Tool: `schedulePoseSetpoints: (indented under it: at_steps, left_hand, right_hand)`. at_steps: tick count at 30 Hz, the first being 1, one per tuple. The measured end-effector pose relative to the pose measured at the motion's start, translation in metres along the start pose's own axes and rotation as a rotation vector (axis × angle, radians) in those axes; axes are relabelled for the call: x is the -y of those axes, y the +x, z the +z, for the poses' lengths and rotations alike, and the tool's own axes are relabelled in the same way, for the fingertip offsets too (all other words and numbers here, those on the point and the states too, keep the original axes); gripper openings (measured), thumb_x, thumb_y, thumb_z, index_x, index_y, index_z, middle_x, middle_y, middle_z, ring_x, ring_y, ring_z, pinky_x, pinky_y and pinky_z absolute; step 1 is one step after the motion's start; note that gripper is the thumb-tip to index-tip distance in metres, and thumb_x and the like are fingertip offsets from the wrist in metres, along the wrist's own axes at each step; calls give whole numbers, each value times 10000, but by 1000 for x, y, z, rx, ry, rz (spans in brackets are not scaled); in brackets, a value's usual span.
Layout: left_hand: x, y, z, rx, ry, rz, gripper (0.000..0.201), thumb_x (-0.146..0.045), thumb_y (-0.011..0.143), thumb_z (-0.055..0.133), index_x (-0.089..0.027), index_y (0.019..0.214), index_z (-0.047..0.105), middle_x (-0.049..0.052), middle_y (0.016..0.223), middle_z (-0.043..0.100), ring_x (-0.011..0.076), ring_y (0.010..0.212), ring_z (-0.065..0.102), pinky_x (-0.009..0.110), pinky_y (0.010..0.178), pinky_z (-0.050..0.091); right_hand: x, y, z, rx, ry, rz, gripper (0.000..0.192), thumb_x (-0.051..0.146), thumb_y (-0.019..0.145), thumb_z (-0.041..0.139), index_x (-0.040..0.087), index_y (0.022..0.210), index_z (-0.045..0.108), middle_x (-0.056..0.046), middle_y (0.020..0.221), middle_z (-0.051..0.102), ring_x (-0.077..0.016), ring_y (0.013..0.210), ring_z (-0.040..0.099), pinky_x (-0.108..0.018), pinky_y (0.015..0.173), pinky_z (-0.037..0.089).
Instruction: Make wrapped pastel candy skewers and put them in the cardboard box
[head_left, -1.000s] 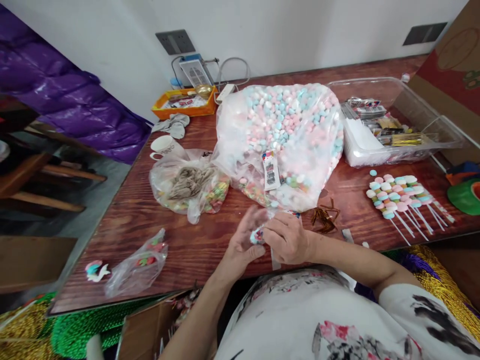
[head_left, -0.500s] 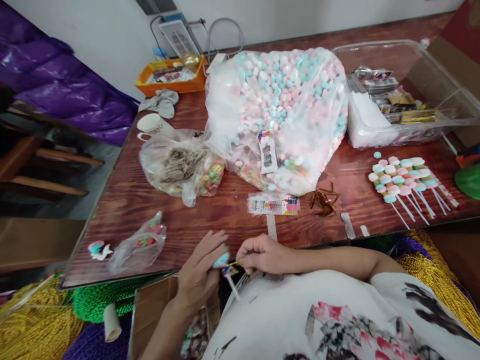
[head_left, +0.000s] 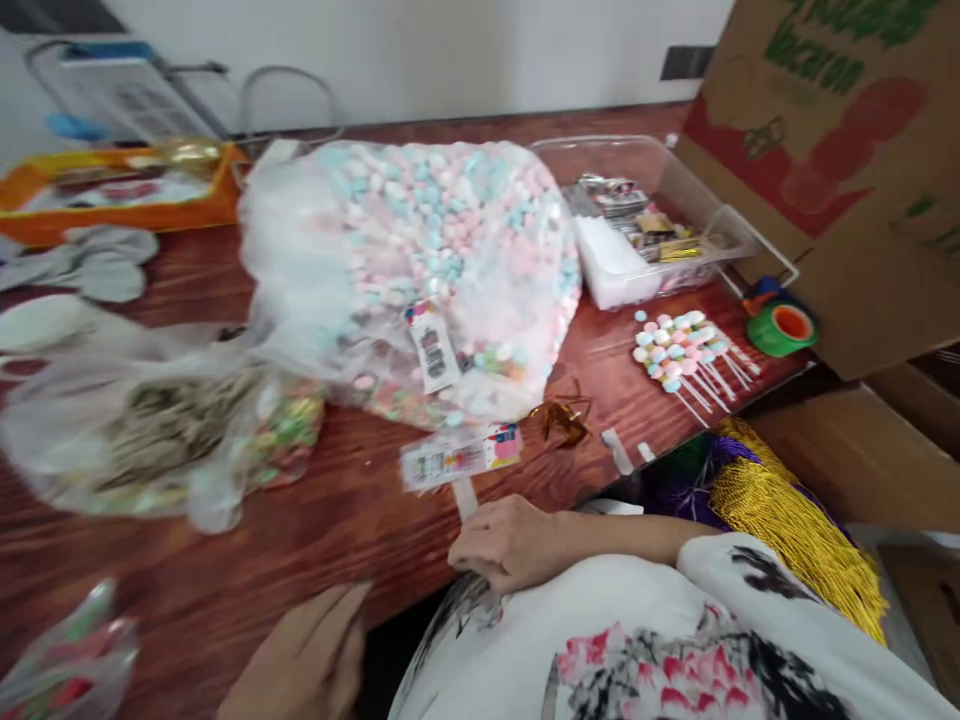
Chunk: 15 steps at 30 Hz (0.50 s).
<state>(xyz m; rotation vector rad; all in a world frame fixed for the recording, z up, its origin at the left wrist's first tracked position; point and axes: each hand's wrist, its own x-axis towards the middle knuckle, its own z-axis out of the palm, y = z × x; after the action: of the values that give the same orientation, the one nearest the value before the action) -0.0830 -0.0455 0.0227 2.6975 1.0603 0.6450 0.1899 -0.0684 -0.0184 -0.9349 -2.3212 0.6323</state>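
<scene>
My right hand [head_left: 504, 542] rests at the table's front edge, its fingers curled in together; whatever is in them, if anything, is hidden. Lower and to the left, my left hand [head_left: 300, 660] is smeared by motion and partly cut off by the frame, so its fingers cannot be read. Beyond my right hand lie a printed plastic packet [head_left: 461, 455] and a bundle of brown-gold twist ties [head_left: 561, 418]. Behind these sits a big clear bag of pastel marshmallows [head_left: 420, 240] with a small label packet [head_left: 433, 345] on it. Marshmallow sticks [head_left: 679, 348] lie grouped to the right.
A clear plastic tub [head_left: 622, 280] of packets stands at the back right, before a large cardboard box [head_left: 832, 180]. Green tape [head_left: 780, 328] lies near the right edge. On the left are a knotted bag with a brown cloth [head_left: 180, 420], a white cup [head_left: 45, 322] and an orange tray [head_left: 217, 200].
The view has swung right and closer. The blue-topped marshmallow stick seen between my hands no longer shows. My left hand has moved away from my right, down and left.
</scene>
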Motion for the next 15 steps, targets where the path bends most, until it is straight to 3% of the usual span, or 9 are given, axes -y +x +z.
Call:
schedulePoseSetpoints:
  at_steps: [3,6,10,15]
  left_hand:
    - [2,75,59,43,147,288,305,-179,845,521,-190,1121,652,125,1122,690,286,1014,650,427,913,535]
    - [-6,122,89,112,299,373,379,-118,810,496,-118,1167,624,169,1170,664,315,1029,626,448,877,534]
    - [-4,134,103,127,393,437,377,-39,778,483,-80,1120,635,178,1126,670,304,959,628,421,847,526]
    - [10,125,105,-41,365,516,319,-28,807,489,-84,1090,625,159,1071,681,290,978,631,390,868,504]
  right_hand:
    - [-10,-19,-24,-149,-297,75,107,187,837,522,186,918,592,-55,832,680,-178,776,603,-304,722,471]
    - [-17,-62,-60,-474,-463,265,141,116,831,509,189,910,600,-54,805,674,-174,743,587,-307,709,470]
    - [-23,-139,-106,-802,-622,597,160,104,858,522,199,918,636,-51,817,675,-187,784,597,-321,748,490]
    - [-38,-217,-147,-995,-953,1000,196,203,907,500,195,873,693,-75,871,686,-212,858,606,-336,818,476]
